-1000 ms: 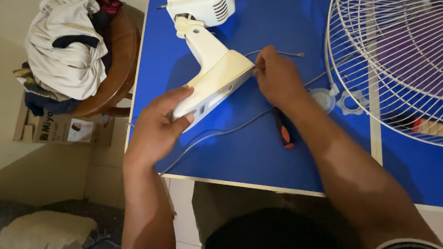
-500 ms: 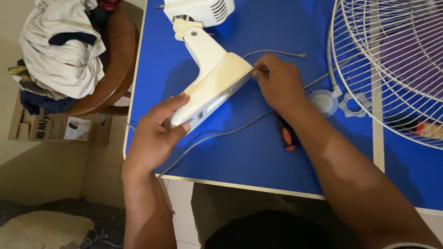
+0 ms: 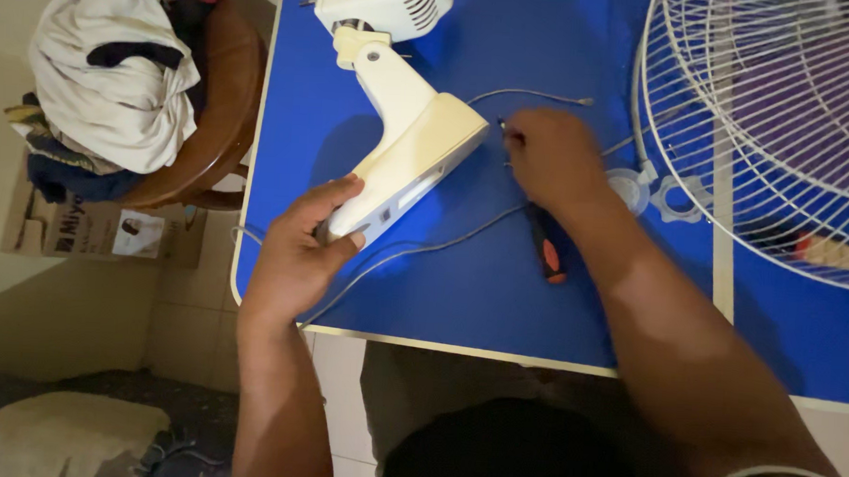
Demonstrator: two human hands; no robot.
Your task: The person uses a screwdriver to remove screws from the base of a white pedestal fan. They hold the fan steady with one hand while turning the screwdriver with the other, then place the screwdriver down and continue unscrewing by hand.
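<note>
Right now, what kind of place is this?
Likely a home room used for repairs: a blue table holding a dismantled fan body and wire fan guard, beside a wooden chair heaped with clothes.

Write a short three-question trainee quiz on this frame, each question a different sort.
1. True or false: the left hand rests on the lower end of the cream fan body.
2. Multiple choice: the white wire fan grille lies at the table's A) left edge B) right side C) near corner.
3. Fill in: the orange-and-black screwdriver lies on the blue table, partly under the ____ forearm.

Key: 1 true. 2 B. 3 right; the right hand pinches something small beside the grey cable.
</note>
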